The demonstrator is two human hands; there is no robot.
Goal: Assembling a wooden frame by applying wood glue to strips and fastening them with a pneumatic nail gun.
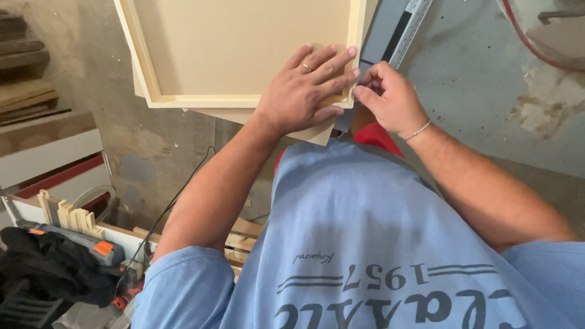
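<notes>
A shallow wooden tray-like frame (201,100) with pale rims and a flat tan panel lies in front of me at the top of the head view. My left hand (304,88) rests flat on its near right corner, fingers spread, a ring on one finger. My right hand (390,97) is just beside that corner, fingertips pinched together at the frame's right edge; whether it holds something small I cannot tell. A thin bracelet is on the right wrist.
A metal ruler or straightedge (409,27) lies at the top right beside a grey surface. Concrete floor (487,91) is below. At the lower left are wood offcuts (70,216), a power tool with orange parts (79,244), a black cable (177,201), and stacked boards (24,91).
</notes>
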